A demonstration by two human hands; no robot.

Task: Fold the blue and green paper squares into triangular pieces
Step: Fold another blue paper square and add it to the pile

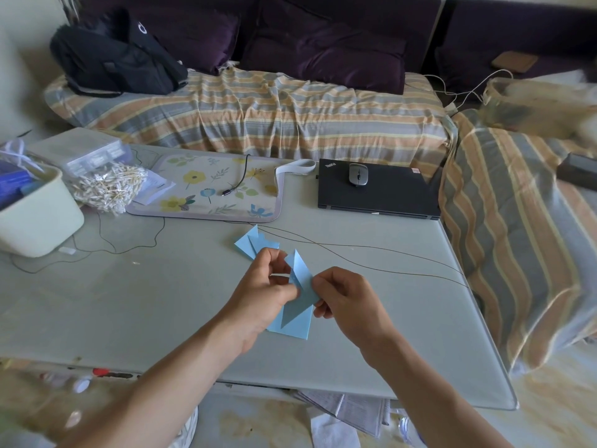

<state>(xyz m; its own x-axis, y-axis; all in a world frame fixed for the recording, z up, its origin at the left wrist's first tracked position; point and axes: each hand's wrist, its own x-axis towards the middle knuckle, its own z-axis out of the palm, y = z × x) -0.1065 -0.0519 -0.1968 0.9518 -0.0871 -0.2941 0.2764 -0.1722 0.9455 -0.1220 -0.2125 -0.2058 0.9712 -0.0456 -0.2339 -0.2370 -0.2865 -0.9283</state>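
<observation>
A partly folded blue paper piece point(302, 287) is held up above the grey table point(145, 302), its point aimed down. My left hand point(265, 289) pinches its left side with curled fingers, and my right hand point(347, 295) pinches its right edge. Under it on the table lies a flat blue paper sheet point(295, 328), partly hidden by my hands. Just beyond my left hand, folded blue triangular pieces point(253, 244) rest on the table. I see no green paper.
A closed black laptop point(381, 192) with a grey mouse point(358, 174) sits at the back right. A floral mat point(210, 189) with a cable, a bag of cotton swabs point(106, 185) and a cream bin point(35, 215) occupy the back left. Thin wires point(371, 253) cross the table.
</observation>
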